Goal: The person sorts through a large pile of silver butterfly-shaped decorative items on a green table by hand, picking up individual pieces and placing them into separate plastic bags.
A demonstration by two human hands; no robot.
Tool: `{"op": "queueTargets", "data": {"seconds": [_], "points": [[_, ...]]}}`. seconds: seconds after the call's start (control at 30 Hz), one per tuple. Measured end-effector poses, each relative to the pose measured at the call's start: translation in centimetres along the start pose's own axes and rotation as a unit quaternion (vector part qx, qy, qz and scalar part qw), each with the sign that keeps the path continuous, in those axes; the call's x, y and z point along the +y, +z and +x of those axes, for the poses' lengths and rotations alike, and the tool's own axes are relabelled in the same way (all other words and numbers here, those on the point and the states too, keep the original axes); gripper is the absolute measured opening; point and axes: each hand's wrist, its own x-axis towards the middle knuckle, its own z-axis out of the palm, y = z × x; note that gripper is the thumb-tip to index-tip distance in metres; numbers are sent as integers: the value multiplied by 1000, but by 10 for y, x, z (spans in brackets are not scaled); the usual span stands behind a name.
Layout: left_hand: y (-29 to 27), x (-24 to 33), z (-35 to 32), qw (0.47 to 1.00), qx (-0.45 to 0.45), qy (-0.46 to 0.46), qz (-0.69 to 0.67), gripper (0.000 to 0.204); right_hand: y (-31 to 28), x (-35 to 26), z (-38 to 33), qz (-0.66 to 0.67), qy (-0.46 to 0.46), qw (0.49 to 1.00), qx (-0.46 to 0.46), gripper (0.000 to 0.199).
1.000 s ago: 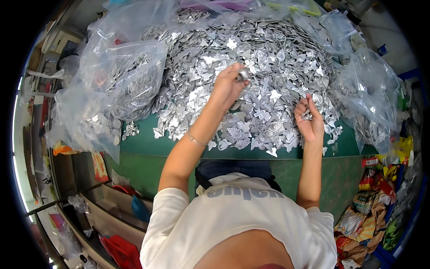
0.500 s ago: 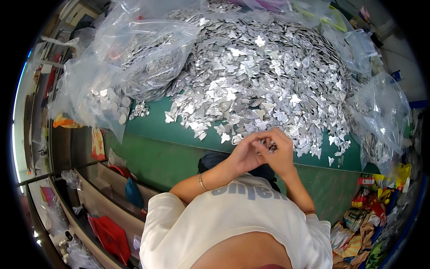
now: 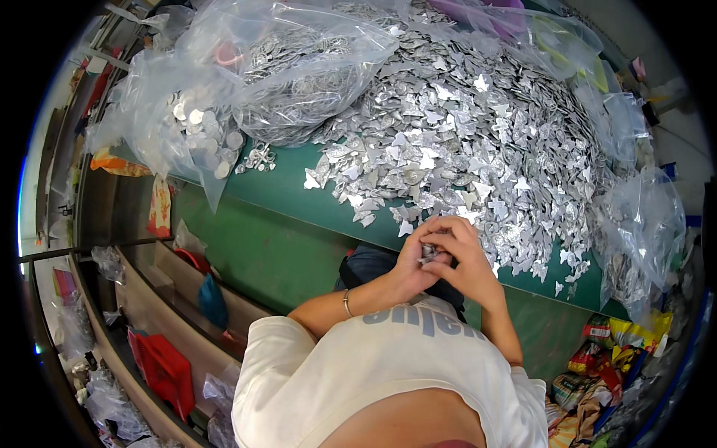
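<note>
My left hand (image 3: pixel 409 270) is closed around a few small silver metal pieces (image 3: pixel 429 252), held just off the near edge of the table. My right hand (image 3: pixel 470 261) meets it, its fingers bent over the left fingers and pressed against the same pieces. Their exact shape is mostly hidden by the fingers. Right beyond both hands spreads a large heap of flat silver metal pieces (image 3: pixel 478 142), many of them butterfly-shaped, on the green tabletop (image 3: pixel 299 190).
Left of the heap sit a clear bag of wiry silver parts (image 3: pixel 299 82), a bag of round silver discs (image 3: pixel 205 134) and a small cluster of silver parts (image 3: pixel 256 159). Another clear bag (image 3: pixel 642 231) stands at the right. Beige drawers (image 3: pixel 202 321) hold a red object (image 3: pixel 164 373).
The view has turned, so table and heap appear shifted to the right. My fingers have closed more tightly together over the metal pieces.
</note>
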Motion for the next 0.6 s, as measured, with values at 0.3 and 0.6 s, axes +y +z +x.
{"op": "queueTargets", "data": {"seconds": [0.3, 0.6], "points": [[18, 23, -34, 989, 118, 18, -84, 26, 21, 38, 69, -160, -40, 980, 108, 48], [-13, 46, -64, 996, 75, 5, -46, 28, 43, 51, 71, -270, -88, 959, 13, 33]]}}
